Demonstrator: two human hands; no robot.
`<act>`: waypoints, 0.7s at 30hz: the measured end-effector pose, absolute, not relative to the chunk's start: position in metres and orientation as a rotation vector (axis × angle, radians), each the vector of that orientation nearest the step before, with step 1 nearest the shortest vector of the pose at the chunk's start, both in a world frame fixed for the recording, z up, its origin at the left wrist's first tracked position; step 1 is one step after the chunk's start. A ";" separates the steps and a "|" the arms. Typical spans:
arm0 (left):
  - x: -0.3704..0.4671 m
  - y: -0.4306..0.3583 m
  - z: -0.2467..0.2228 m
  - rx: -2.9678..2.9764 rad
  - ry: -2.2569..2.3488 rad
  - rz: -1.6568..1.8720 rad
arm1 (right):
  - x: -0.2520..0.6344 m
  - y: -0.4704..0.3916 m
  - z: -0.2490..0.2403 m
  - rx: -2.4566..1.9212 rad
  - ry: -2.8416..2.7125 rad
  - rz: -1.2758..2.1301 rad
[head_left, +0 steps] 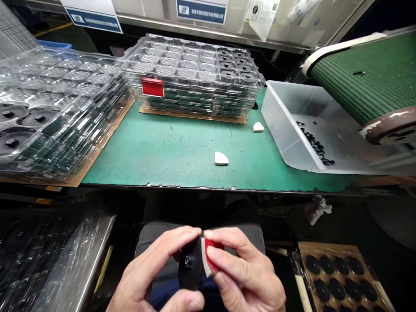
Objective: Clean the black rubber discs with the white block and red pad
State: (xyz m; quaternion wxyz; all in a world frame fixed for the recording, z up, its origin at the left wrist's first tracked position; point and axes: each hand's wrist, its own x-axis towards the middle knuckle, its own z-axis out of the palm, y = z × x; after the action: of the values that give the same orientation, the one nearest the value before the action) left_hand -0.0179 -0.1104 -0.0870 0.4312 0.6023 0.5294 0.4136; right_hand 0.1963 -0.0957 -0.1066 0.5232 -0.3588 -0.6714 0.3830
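Black disc (191,274) first, since that's what we've got up close: it's held above our lap, just off the near edge of the green table (175,158), tilted nearly edge-on with its raised hub facing left. Our left hand (147,271) is curved part-way open around it, fingers at the top of the rim and thumb down by the bottom. Our right hand (248,268) is closed in a pinch on a red-and-pale pad (208,265), its pale side right up beside the disc. Can't tell if they actually touch.

Handling-wise, we'd guess the disc is light and pretty stiff, maybe molded plastic. The smooth dark face could be a bit slick, so we'd go for the rim, top and bottom, and leave the hub alone since it looks like the bit you don't want to knock. Probably not fragile, but thin enough that we wouldn't squeeze hard.

The pad looks softer, perhaps foamy or abrasive, so it likely gives a little. Best hold is the red side, fingertips spread, keeping them off the pale edge.
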 end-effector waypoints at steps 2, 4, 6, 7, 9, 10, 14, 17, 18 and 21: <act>-0.017 -0.111 -0.087 1.520 1.300 1.062 | 0.196 -0.094 -0.106 -0.880 -1.599 0.897; -0.015 -0.111 -0.087 1.523 1.290 1.078 | 0.197 -0.092 -0.106 -0.853 -1.619 0.841; -0.015 -0.112 -0.087 1.496 1.298 1.062 | 0.197 -0.091 -0.107 -0.788 -1.668 0.750; -0.015 -0.112 -0.087 1.479 1.303 1.052 | 0.197 -0.091 -0.107 -0.771 -1.688 0.713; -0.016 -0.113 -0.087 1.466 1.311 1.048 | 0.197 -0.092 -0.107 -0.787 -1.695 0.697; -0.016 -0.113 -0.087 1.471 1.313 1.053 | 0.197 -0.092 -0.107 -0.810 -1.685 0.710; -0.015 -0.113 -0.088 1.468 1.311 1.045 | 0.196 -0.093 -0.107 -0.789 -1.693 0.688; -0.014 -0.113 -0.088 1.473 1.302 1.055 | 0.196 -0.092 -0.106 -0.778 -1.708 0.665; -0.014 -0.113 -0.088 1.482 1.300 1.061 | 0.196 -0.091 -0.105 -0.801 -1.699 0.678; -0.015 -0.114 -0.089 1.455 1.309 1.050 | 0.199 -0.090 -0.104 -0.794 -1.703 0.687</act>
State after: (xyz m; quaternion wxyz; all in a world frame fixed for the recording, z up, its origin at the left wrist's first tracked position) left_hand -0.0149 -0.1139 -0.0886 0.4443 0.5870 0.5280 0.4234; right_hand 0.1986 -0.0901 -0.1036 0.5403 -0.3339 -0.7164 0.2888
